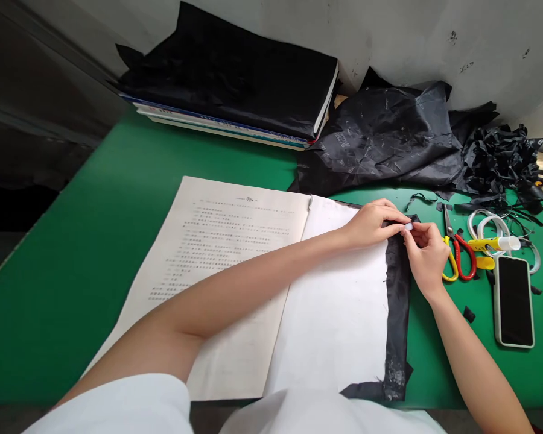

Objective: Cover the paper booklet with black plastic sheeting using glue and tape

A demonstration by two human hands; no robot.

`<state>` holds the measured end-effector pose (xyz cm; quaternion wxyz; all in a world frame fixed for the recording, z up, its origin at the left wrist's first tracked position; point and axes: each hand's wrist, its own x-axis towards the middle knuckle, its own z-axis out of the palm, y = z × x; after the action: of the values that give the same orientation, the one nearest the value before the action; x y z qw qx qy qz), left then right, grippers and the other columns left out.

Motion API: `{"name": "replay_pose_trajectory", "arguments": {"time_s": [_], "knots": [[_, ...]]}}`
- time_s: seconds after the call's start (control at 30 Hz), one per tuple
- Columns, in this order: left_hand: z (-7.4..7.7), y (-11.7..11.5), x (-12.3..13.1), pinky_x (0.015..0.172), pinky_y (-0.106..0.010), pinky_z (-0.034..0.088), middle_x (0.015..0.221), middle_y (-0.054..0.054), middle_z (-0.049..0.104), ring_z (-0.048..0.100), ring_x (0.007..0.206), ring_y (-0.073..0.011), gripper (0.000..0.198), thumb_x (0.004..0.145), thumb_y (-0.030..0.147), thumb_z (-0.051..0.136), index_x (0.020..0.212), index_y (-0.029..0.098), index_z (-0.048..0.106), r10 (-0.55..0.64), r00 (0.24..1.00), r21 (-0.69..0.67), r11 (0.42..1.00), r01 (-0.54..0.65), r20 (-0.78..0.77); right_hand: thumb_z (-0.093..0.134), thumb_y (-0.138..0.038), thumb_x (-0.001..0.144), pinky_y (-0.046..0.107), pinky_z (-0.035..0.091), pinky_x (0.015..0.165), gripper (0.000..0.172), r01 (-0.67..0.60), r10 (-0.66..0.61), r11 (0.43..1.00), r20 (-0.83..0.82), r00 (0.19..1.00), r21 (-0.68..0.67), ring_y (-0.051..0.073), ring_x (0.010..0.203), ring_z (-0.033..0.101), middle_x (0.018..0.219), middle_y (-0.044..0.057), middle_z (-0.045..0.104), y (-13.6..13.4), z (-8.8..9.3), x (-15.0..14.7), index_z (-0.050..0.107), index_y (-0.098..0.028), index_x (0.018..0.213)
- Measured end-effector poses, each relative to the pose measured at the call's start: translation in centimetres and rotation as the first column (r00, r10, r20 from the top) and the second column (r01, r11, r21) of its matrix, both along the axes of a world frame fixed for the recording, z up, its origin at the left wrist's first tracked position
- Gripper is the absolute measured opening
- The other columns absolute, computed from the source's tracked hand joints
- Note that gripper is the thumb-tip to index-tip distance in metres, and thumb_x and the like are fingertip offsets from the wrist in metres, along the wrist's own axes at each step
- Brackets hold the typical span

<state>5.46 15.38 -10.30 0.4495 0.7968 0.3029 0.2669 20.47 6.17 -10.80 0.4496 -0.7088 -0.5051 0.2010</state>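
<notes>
Our left hand [374, 225] and right hand [428, 253] meet, fingertips of both pinched in on a small white piece [408, 227], its surface too small to read. They work at the far right corner of an open book [235, 229], which lies beneath our left hand and forearm. Its left leaf is creamy paper, matte and slightly curved, with rows of dark print; the side under our left hand is plain bright white. Along that side's right edge, running toward us from the hands, a black strip [398, 313] folds over, thin, wrinkled and ragged, with pale smudges near the bottom.

Just right of our right hand sit scissors [458, 240] with looped red and yellow handles, a yellow tube [487, 244] with a white cap, and a flat, glossy phone [516, 304] on the smooth green surface [49, 313]. Beyond the hands, we see a creased black sheet [389, 132], curly black shreds [502, 154] and, farther left, stacked books [226, 123].
</notes>
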Motion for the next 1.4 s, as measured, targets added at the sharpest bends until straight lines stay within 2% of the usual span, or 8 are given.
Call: {"name": "replay_pose_trajectory", "arguments": {"time_s": [0.13,0.33,0.53,0.77,0.87,1.07,1.4], "knots": [[0.5,-0.3,0.2,0.102,-0.037,0.051,0.107,-0.004,0.078,0.063,0.111,-0.0199,0.024,0.087,0.027,0.069,0.109,0.022,0.076,0.032,0.999,-0.062,0.998,-0.034,-0.030,0.069,-0.044,0.081,0.033,0.058,0.063,0.026,0.017,-0.017,1.000,0.037,0.999,0.002,0.020,0.070,0.072,0.079,0.003,0.072,0.0,0.0,-0.1,0.054,-0.024,0.088],[0.7,-0.9,0.5,0.107,-0.037,0.049,0.104,-0.005,0.079,0.069,0.113,-0.0197,0.046,0.084,0.016,0.069,0.130,0.018,0.065,0.126,0.991,-0.219,0.969,-0.114,0.041,0.069,-0.045,0.080,0.032,0.054,0.057,0.028,0.032,-0.033,0.999,0.096,0.995,0.014,0.020,0.064,0.069,0.074,0.002,0.069,0.1,0.0,-0.3,0.049,-0.025,0.083],[1.2,-1.3,0.8,0.106,-0.037,0.050,0.100,-0.005,0.079,0.068,0.118,-0.0221,0.047,0.079,0.023,0.076,0.125,0.016,0.068,0.185,0.983,-0.256,0.949,-0.182,-0.013,0.065,-0.042,0.081,0.030,0.051,0.057,0.026,0.021,-0.023,1.000,0.144,0.989,0.014,0.018,0.061,0.066,0.071,-0.001,0.066,0.2,0.1,-0.3,0.045,-0.026,0.079],[1.7,-1.5,1.5,0.096,-0.032,0.054,0.092,0.001,0.080,0.074,0.100,-0.0190,0.031,0.079,0.019,0.073,0.110,0.021,0.075,0.240,0.968,-0.318,0.915,-0.250,-0.070,0.065,-0.038,0.080,0.028,0.050,0.059,0.026,0.004,-0.005,1.000,0.155,0.988,0.005,0.016,0.062,0.065,0.071,-0.002,0.064,0.2,0.2,-0.3,0.043,-0.025,0.075],[2.0,-1.7,1.6,0.095,-0.033,0.054,0.094,0.000,0.080,0.074,0.100,-0.0188,0.031,0.079,0.017,0.071,0.109,0.021,0.074,0.250,0.962,-0.291,0.917,-0.272,-0.111,0.065,-0.037,0.078,0.027,0.048,0.058,0.025,0.002,-0.002,1.000,0.162,0.987,0.001,0.016,0.061,0.063,0.069,-0.003,0.063,0.2,0.2,-0.3,0.043,-0.025,0.074],[2.0,-1.8,1.7,0.097,-0.037,0.052,0.089,0.002,0.080,0.070,0.102,-0.0201,0.025,0.081,0.018,0.068,0.104,0.021,0.074,0.242,0.955,-0.153,0.951,-0.269,-0.174,0.065,-0.037,0.079,0.028,0.048,0.058,0.026,-0.004,0.006,1.000,0.171,0.985,-0.014,0.015,0.060,0.061,0.068,-0.003,0.063,0.2,0.2,-0.3,0.042,-0.025,0.073],[1.9,-1.8,1.6,0.091,-0.035,0.049,0.084,0.002,0.079,0.069,0.095,-0.0192,0.015,0.080,0.018,0.071,0.095,0.021,0.073,0.254,0.947,-0.103,0.955,-0.278,-0.198,0.065,-0.036,0.079,0.027,0.048,0.057,0.025,-0.020,0.022,1.000,0.150,0.988,-0.015,0.015,0.060,0.062,0.073,-0.001,0.068,0.1,0.5,-0.3,0.043,-0.025,0.072]]}}
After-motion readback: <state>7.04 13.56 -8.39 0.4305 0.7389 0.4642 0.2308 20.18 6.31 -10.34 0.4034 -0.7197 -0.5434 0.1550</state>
